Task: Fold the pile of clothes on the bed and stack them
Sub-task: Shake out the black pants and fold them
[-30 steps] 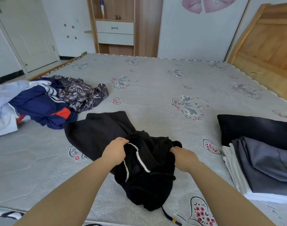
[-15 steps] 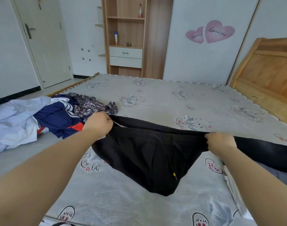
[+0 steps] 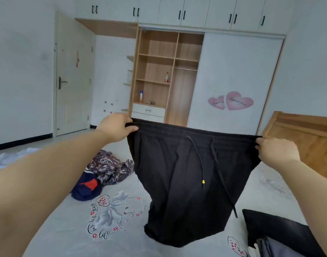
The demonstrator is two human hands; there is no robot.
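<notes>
One black shorts (image 3: 186,175) held up; left grip (image 3: 115,129), right grip (image 3: 275,154) pinch waistband.

Heart stickers (image 3: 239,101): "Love you"; mattress (image 3: 103,232): "life".

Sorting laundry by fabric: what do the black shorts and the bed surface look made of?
Black shorts: probably soft matte cotton-type knit; they drape limply, with a gathered elastic waistband and a cord drawstring. Bed surface: quilted woven fabric with a slight sheen, printed flowers and stitched lines.
</notes>
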